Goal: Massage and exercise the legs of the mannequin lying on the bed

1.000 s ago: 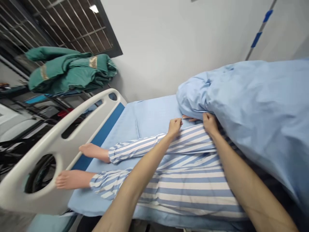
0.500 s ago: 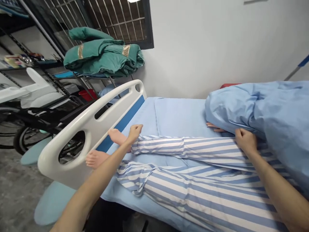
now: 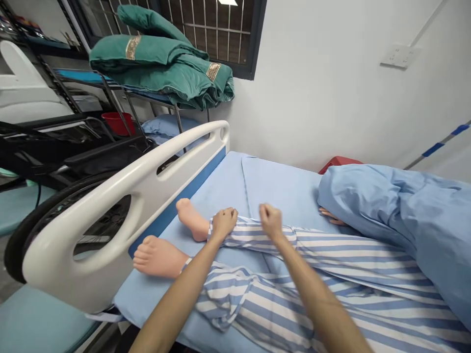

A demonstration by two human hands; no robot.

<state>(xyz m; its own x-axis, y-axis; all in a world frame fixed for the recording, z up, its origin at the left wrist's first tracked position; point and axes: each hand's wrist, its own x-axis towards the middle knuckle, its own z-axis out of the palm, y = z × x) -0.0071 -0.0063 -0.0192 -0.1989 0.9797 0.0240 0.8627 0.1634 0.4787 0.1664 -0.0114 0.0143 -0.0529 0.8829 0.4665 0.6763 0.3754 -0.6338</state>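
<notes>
Two bare arms are reaching in over a hospital bed (image 3: 279,186) standing against a pale wall (image 3: 312,88), with a barred window (image 3: 235,34) above and a metal rack (image 3: 117,104) holding folded green blankets (image 3: 162,63) beyond the white footboard (image 3: 91,230). A care manikin (image 3: 331,279) is lying on its back on the blue sheet, its upper body hidden under a bunched blue duvet (image 3: 397,230), with only its small hand (image 3: 331,215) poking out. It is wearing blue-and-white striped pyjama trousers, and its bare feet (image 3: 158,257) are pointing toward the footboard. The left hand (image 3: 224,223) is closing into a fist on the cuff of the far trouser leg (image 3: 324,250), just beside the ankle, while the right hand (image 3: 271,220) is gripping that same leg's fabric a little further up.
</notes>
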